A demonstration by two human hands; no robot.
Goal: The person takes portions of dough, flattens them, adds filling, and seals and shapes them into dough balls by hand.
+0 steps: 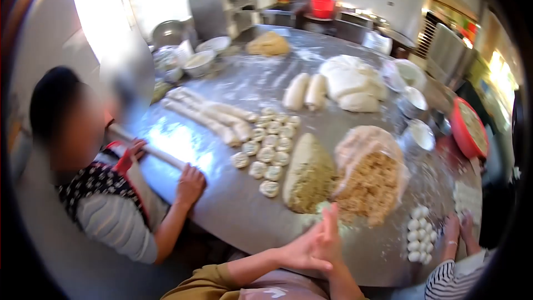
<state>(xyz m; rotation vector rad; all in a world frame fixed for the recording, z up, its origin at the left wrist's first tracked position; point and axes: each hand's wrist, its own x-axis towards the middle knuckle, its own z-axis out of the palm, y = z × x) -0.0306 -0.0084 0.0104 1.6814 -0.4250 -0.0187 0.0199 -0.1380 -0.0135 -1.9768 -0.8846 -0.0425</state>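
Observation:
My left hand (302, 251) and my right hand (330, 240) are pressed together above the front edge of the metal table. The right fingers point up, straight and close together; the left fingers go behind them. Whatever lies between the palms is hidden. Just beyond my hands is a heap of crumbly brown filling (371, 189) on a plastic bag (363, 139). To its left lies a mound of greenish filling (308, 180). Small round dough pieces (268, 154) stand in rows farther left. Several white balls (421, 236) sit at the right.
At the left, a person's hands (191, 184) hold a rolling pin (161, 153). Another person's hands (458, 230) are at the right edge. Dough strips (208, 112), rolls (306, 91), a big dough lump (352, 83), bowls (417, 135) and a red basin (469, 128) stand on the table (239, 194).

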